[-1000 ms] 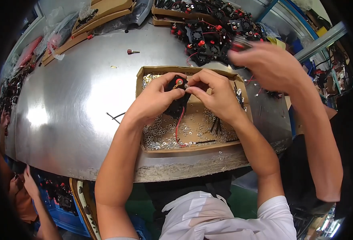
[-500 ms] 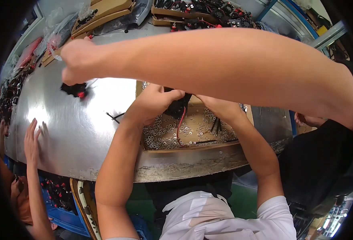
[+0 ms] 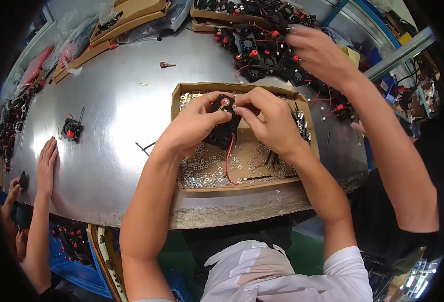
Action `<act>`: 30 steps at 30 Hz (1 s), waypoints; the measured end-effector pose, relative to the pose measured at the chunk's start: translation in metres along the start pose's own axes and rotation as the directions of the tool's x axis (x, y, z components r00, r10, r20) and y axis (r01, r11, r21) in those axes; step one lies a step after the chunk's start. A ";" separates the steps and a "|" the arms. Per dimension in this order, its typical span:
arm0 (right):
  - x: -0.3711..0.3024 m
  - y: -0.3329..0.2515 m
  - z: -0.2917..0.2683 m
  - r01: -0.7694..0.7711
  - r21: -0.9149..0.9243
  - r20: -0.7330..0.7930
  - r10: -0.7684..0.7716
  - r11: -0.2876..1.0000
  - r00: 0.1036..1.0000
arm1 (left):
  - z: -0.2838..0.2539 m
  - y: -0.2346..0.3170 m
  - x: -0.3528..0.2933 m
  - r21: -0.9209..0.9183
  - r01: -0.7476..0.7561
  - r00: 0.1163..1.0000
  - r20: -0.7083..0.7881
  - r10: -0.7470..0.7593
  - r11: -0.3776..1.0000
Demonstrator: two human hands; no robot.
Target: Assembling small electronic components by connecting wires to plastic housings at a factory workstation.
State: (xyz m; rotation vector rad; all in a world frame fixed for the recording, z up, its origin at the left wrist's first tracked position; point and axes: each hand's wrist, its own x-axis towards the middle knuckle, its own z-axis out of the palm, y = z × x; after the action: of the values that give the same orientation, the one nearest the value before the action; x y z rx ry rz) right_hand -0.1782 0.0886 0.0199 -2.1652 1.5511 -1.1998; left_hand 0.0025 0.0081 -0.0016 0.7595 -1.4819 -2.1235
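In my left hand (image 3: 194, 123) is a black plastic fan unit (image 3: 221, 137), gripped between thumb and fingers above a shallow cardboard tray (image 3: 209, 189). Its top carries a red ring with a metal post and a brass-coloured lug (image 3: 225, 103). A thin red wire (image 3: 227, 166) hangs from the unit into the tray. At the unit's right edge, the thumb and fingertips of my right hand (image 3: 269, 121) are pinched together; anything between them is too small to make out. Loose metal nuts and washers (image 3: 202, 168) lie in the tray, with black leads (image 3: 273, 160) on its right.
Fan units with red knobs (image 3: 267, 60) pile up at the far right, where another person's hand (image 3: 317, 53) reaches. A red-and-metal tool bit (image 3: 167, 64) lies beyond the tray. Leftward, a single fan unit (image 3: 71, 129) sits near another person's hand (image 3: 47, 163).
The other person's arm has swung from across my view to the far-right pile. The fan unit it carried now rests on the table at left. My hands stay over the tray.
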 end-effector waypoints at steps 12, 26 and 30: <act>-0.001 -0.003 0.002 0.011 -0.175 -0.013 -0.013 0.984 1.000 | 0.004 0.002 -0.004 0.018 -0.063 0.998 -0.023 0.063 0.998; 0.003 -0.008 -0.006 -0.024 -0.204 -0.023 0.019 0.979 1.000 | 0.006 0.001 0.005 0.040 -0.153 0.986 0.066 0.151 0.987; -0.007 0.015 -0.001 0.023 -0.285 -0.038 -0.035 0.958 0.999 | 0.018 0.008 0.000 0.148 -0.117 0.991 -0.044 0.125 0.982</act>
State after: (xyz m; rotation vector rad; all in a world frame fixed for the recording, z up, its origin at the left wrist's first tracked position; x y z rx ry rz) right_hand -0.1900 0.0882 0.0079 -2.3573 1.8146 -1.0946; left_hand -0.0089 0.0177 0.0110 0.7512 -1.6249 -1.9081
